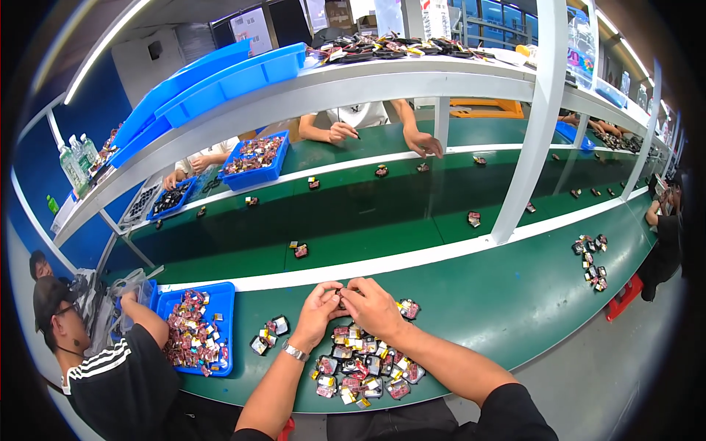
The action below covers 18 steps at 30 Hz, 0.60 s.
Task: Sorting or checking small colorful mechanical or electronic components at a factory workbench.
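Note:
My left hand (pixel 321 314) and my right hand (pixel 373 309) meet above the green work surface, fingers closed together. Between the fingertips is a small dark electronic module (pixel 339 292), mostly covered by them. Just below my hands lies a pile of small modules (pixel 354 367) with black casings, reddish circuit boards and silver-and-yellow batteries. A few more modules (pixel 269 335) rest left of my left wrist, which wears a silver-coloured watch or bracelet. Another small group (pixel 408 309) sits beside my right hand.
A blue tray (pixel 229 331) of reddish boards stands at left, beside a seated co-worker (pixel 121 367). Beyond the white rail (pixel 412 257), a green conveyor belt (pixel 368 228) carries spaced modules. White posts (pixel 533 147) support a loaded shelf. More modules (pixel 590 257) lie at right.

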Tool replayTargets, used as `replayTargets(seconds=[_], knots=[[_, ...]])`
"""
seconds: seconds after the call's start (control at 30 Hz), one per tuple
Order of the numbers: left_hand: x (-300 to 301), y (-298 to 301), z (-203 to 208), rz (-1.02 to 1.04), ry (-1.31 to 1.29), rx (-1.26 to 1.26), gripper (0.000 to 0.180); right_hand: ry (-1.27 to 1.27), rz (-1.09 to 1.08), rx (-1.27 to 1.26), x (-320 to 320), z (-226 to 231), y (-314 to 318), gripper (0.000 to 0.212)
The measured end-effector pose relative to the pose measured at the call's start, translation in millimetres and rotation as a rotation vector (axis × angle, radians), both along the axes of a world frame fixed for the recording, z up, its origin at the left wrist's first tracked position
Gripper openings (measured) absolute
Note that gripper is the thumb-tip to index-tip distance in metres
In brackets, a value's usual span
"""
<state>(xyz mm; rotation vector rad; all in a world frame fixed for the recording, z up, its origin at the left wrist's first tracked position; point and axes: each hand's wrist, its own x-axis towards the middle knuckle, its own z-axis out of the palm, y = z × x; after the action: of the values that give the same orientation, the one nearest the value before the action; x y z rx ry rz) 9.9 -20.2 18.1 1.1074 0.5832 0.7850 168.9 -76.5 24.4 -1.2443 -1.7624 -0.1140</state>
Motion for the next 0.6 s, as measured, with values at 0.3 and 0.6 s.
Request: replayTargets(seconds=[0.3, 0.6], knots=[[3.8, -4.9, -3.2, 0.126, 0.083, 0.087, 0.017, 0.205, 0.076, -0.033, -0.3, 5.6, -1.5, 0.018], [8.6, -3.9, -18.7, 0.175, 0.173, 0.278, 0.014, 0.382, 0.138, -0.239, 5.0, -1.5, 2.8, 0.021]])
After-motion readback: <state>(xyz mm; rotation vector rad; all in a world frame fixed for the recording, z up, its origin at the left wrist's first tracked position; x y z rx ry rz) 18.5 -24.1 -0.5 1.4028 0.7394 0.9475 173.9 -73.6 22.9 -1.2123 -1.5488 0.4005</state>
